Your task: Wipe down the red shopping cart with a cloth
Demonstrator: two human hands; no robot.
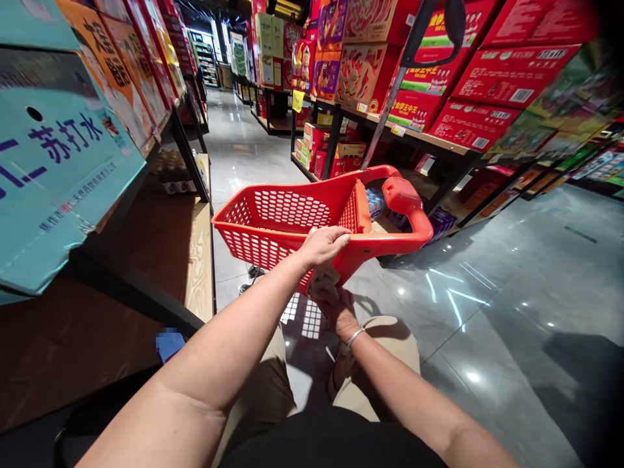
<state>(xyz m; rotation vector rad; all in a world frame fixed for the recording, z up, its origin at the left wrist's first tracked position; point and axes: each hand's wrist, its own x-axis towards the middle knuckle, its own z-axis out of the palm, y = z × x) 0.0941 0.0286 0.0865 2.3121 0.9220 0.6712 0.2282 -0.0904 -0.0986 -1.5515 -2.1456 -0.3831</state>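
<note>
- At left grip (325, 247): closed over near side rim of red cart (336, 193).
- At right grip (342, 311): lower, beside brown cloth (324, 281); fingers partly hidden, cannot tell whether closed on it. Silver bracelet (355, 336) at wrist.
- Within cart: raised red flap (361, 208), toward looped handle (420, 221).
- Under cart: grey glossy floor (468, 286), patterned with light.
- To left: teal carton (58, 162) on shelf (201, 260).
- To right: stacked red cartons (492, 84).

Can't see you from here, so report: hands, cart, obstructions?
Left hand on red cart. Right hand below, at brown cloth. Shelving close on left.
</note>
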